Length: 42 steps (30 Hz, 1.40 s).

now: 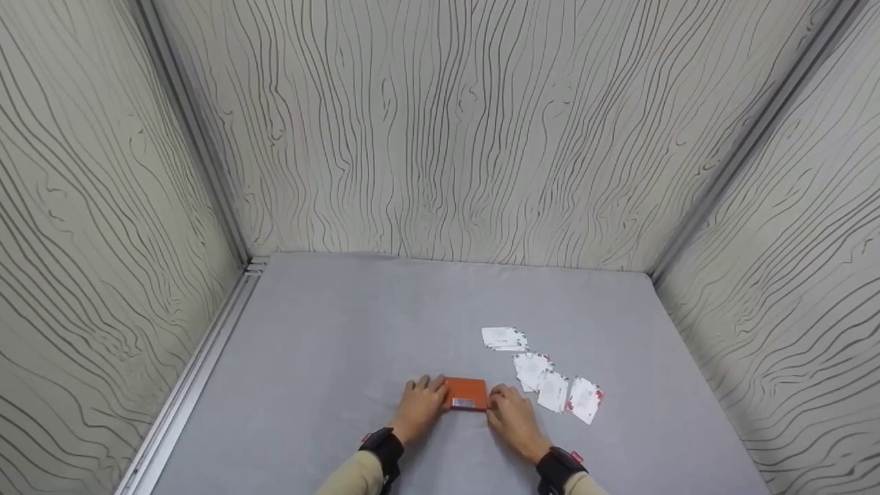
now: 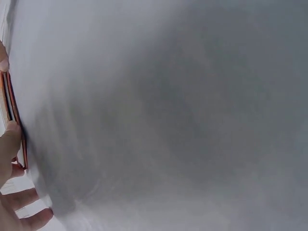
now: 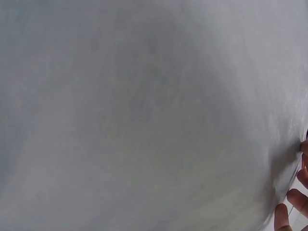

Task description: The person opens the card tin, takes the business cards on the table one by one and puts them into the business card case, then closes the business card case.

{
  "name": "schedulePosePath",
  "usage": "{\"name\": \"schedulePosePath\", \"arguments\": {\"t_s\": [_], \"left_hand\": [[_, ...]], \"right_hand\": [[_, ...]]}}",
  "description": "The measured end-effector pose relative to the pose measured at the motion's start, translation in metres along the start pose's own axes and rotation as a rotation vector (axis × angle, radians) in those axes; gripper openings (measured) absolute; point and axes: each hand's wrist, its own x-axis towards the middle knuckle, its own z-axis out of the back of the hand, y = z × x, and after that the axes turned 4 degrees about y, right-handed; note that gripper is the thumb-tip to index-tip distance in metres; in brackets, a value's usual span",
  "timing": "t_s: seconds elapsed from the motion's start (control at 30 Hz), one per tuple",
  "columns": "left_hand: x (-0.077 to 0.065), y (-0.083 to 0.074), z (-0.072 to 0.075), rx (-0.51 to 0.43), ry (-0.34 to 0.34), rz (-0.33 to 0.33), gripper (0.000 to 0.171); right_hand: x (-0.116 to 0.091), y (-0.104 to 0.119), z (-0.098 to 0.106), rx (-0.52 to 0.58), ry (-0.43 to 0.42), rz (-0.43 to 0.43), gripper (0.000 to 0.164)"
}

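Observation:
A flat orange box (image 1: 467,390) with a small silvery label near its front edge lies between the two hands in the head view. At its left edge the left hand (image 1: 420,407) grips it, thumb on the near side. Fingers of the right hand (image 1: 512,416) are bent at the opposite edge, pinching it there. In the left wrist view the box (image 2: 8,98) appears edge-on at the far left, with a dark slit along its side. Only fingertips (image 3: 298,199) of the right hand show at the right wrist view's lower right border.
White cards with red and dark floral corners lie right of the box: a fanned group (image 1: 504,338) at the back, overlapping cards (image 1: 533,370) nearer, and a single card (image 1: 584,400) furthest right. Grey cloth covers the table (image 1: 330,330). Wood-patterned walls (image 1: 440,137) enclose it.

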Motion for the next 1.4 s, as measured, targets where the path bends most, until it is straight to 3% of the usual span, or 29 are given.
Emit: {"name": "schedulePosePath", "arguments": {"t_s": [0.17, 0.33, 0.43, 0.67, 0.87, 1.03, 1.2, 1.3, 1.4], "left_hand": [[0.003, -0.001, 0.0, 0.093, 0.013, -0.01, 0.042], [0.009, 0.001, -0.001, 0.059, -0.097, -0.014, 0.029], [0.013, 0.002, 0.001, -0.015, -0.118, 0.002, 0.022], [0.013, 0.0, 0.005, -0.317, -0.038, 0.134, 0.021], [0.016, -0.002, -0.001, -0.452, -0.165, 0.21, 0.019], [0.019, -0.002, -0.002, -0.478, -0.253, 0.206, 0.017], [0.023, -0.001, -0.002, -0.512, -0.3, 0.192, 0.011], [0.023, 0.0, -0.002, -0.553, -0.29, 0.172, 0.01], [0.022, 0.001, -0.004, -0.61, -0.25, 0.14, 0.02]], "right_hand": [[0.0, -0.002, -0.001, -0.032, -0.016, 0.022, 0.013], [0.001, -0.002, 0.0, -0.03, -0.016, 0.014, 0.013], [0.0, -0.002, 0.0, -0.023, -0.016, 0.013, 0.013], [-0.001, -0.001, -0.002, -0.013, -0.001, 0.008, 0.011], [-0.002, 0.001, -0.002, -0.01, -0.011, 0.004, 0.011], [-0.002, 0.004, -0.002, 0.004, 0.006, -0.013, 0.011], [-0.001, 0.005, -0.001, -0.02, 0.016, -0.019, 0.012], [0.0, 0.004, 0.0, -0.021, 0.012, -0.02, 0.01], [0.0, 0.003, 0.0, -0.018, -0.002, -0.01, 0.01]]}}
